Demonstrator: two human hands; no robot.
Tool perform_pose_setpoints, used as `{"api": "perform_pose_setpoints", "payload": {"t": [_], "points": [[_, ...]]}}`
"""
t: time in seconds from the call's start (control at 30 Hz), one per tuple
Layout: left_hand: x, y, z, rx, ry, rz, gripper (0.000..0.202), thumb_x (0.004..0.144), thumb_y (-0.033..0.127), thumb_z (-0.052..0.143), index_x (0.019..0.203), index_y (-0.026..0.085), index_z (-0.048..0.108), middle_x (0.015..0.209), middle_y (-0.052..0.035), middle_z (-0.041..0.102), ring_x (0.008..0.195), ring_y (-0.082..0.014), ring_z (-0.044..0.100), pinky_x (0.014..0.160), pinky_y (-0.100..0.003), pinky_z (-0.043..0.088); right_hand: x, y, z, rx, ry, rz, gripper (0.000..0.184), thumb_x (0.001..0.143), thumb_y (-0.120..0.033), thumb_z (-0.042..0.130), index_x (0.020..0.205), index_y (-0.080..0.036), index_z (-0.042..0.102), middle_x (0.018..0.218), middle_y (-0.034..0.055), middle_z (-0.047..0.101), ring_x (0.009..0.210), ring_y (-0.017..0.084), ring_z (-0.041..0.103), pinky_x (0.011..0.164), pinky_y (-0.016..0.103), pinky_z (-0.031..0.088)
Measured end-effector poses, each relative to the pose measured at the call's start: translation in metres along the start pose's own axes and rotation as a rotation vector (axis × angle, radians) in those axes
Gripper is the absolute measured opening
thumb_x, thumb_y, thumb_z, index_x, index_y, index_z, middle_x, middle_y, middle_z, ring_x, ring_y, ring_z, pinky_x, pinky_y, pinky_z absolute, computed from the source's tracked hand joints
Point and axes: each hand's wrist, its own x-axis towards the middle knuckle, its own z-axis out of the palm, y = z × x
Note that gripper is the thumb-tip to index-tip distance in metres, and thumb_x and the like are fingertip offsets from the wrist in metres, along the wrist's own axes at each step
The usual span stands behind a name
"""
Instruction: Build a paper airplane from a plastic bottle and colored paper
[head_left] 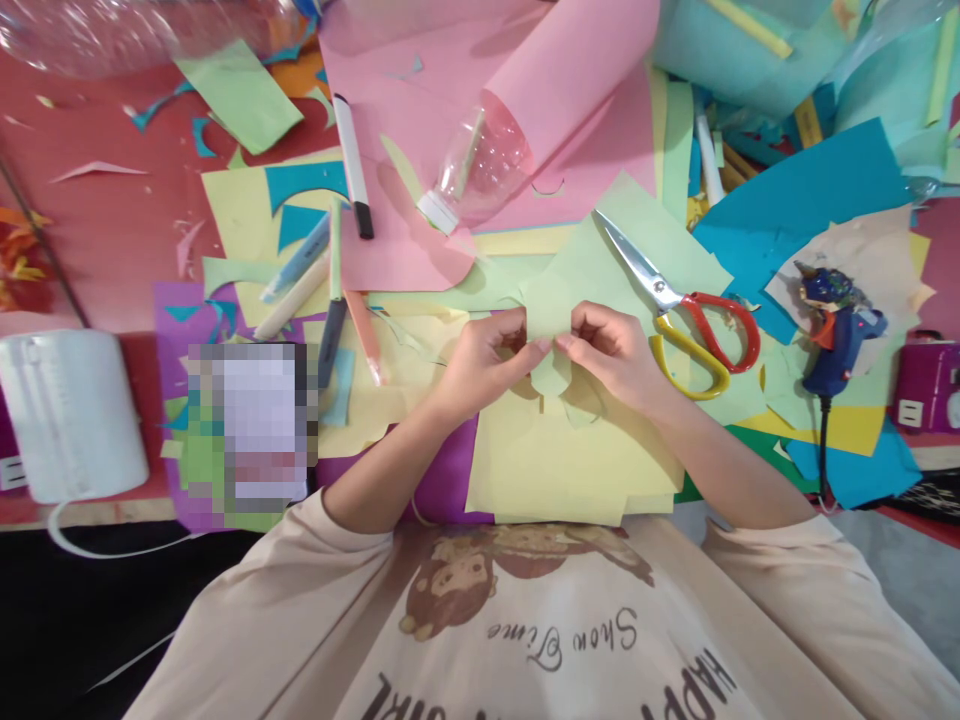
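Between my two hands is a small pale green paper piece [550,375], its lower edge curved. My left hand [495,358] pinches it from the left with thumb and fingers. From the right, my right hand [611,352] pinches it too, and the two thumb tips almost meet. Beneath the hands lies a pale yellow sheet [577,465]. Scissors [675,305] with one red and one yellow handle rest partly spread beside my right hand, on a light green sheet [621,225]. The fingers hide part of the held piece's edges.
A blue glue gun [836,335] lies at the right on paper. Left are several markers [352,165], a blurred-out rectangular object [259,425] and a white device [73,415] with a cable. A clear plastic bottle [484,160] wrapped in pink paper lies behind. Coloured scraps cover the red table [90,240].
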Motion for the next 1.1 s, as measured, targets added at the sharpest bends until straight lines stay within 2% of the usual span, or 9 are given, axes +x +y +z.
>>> {"api": "perform_pose_setpoints", "payload": {"t": [0.2,0.43,0.53,0.63,0.73,0.83,0.93,1.0,1.1], "points": [[0.001,0.005,0.0,-0.032,0.05,0.043,0.021,0.084,0.027,0.059,0.067,0.018,0.051,0.058,0.0044,0.051,0.05,-0.0068,0.051,0.048,-0.02,0.04,0.001,-0.002,-0.003,0.02,0.038,0.011,0.028,0.085,-0.026,0.061,0.066,-0.02,0.041,0.06,-0.0064,0.032,0.052,0.007,0.027,0.047,0.024,0.02],[0.001,0.005,0.0,-0.003,0.085,0.044,0.022,0.085,0.028,0.059,0.067,0.018,0.05,0.056,0.0046,0.053,0.048,-0.0063,0.053,0.048,-0.019,0.041,0.0,0.0,-0.002,0.007,0.098,-0.048,0.023,0.088,-0.026,0.06,0.069,-0.02,0.048,0.061,-0.0057,0.038,0.054,0.007,0.034,0.049,0.025,0.026],[0.001,0.004,0.001,0.008,0.189,0.1,0.021,0.082,0.03,0.066,0.07,0.018,0.053,0.057,0.005,0.053,0.046,-0.005,0.049,0.043,-0.017,0.037,-0.001,0.002,-0.002,-0.044,0.143,-0.085,0.023,0.089,-0.029,0.059,0.071,-0.02,0.048,0.061,-0.0058,0.039,0.053,0.007,0.034,0.048,0.024,0.026],[0.001,0.004,0.001,0.1,0.303,0.232,0.028,0.079,0.036,0.071,0.068,0.018,0.052,0.056,0.0058,0.052,0.045,-0.0034,0.044,0.041,-0.016,0.034,-0.002,0.004,-0.002,-0.117,0.219,-0.15,0.022,0.09,-0.028,0.057,0.071,-0.02,0.047,0.059,-0.0064,0.039,0.05,0.006,0.033,0.046,0.023,0.025],[0.001,0.003,0.001,0.211,0.206,0.3,0.03,0.08,0.041,0.07,0.069,0.017,0.055,0.06,0.0037,0.057,0.051,-0.0053,0.051,0.049,-0.017,0.044,-0.003,0.004,-0.002,-0.204,0.254,-0.218,0.021,0.09,-0.025,0.057,0.072,-0.02,0.048,0.061,-0.0057,0.042,0.052,0.006,0.038,0.046,0.022,0.028],[0.0,0.001,0.002,0.206,0.077,0.265,0.027,0.08,0.043,0.068,0.081,0.018,0.059,0.073,0.0,0.065,0.064,-0.0088,0.061,0.06,-0.019,0.051,-0.004,0.002,-0.002,-0.194,0.183,-0.247,0.019,0.089,-0.028,0.06,0.074,-0.02,0.05,0.066,-0.0038,0.049,0.059,0.008,0.046,0.051,0.023,0.034],[0.0,-0.001,0.002,0.16,0.033,0.228,0.03,0.081,0.047,0.067,0.086,0.018,0.058,0.076,-0.0003,0.064,0.067,-0.0102,0.062,0.061,-0.02,0.051,-0.004,0.001,-0.002,-0.13,0.057,-0.237,0.015,0.088,-0.031,0.06,0.079,-0.02,0.056,0.07,-0.002,0.053,0.063,0.01,0.049,0.056,0.025,0.039],[0.0,-0.003,0.003,0.177,0.047,0.216,0.031,0.08,0.048,0.066,0.081,0.019,0.056,0.071,0.001,0.059,0.064,-0.0099,0.057,0.057,-0.02,0.047,-0.003,-0.001,-0.002,-0.117,0.002,-0.216,0.014,0.089,-0.03,0.058,0.08,-0.02,0.058,0.07,-0.0014,0.054,0.062,0.01,0.048,0.056,0.025,0.038],[0.001,-0.005,0.003,0.231,0.146,0.182,0.036,0.085,0.046,0.06,0.066,0.019,0.047,0.056,0.0047,0.044,0.051,-0.0069,0.042,0.048,-0.019,0.036,-0.003,-0.002,-0.002,-0.111,-0.001,-0.168,0.017,0.09,-0.028,0.056,0.076,-0.018,0.058,0.067,-0.0018,0.054,0.058,0.009,0.044,0.053,0.024,0.035]]}}
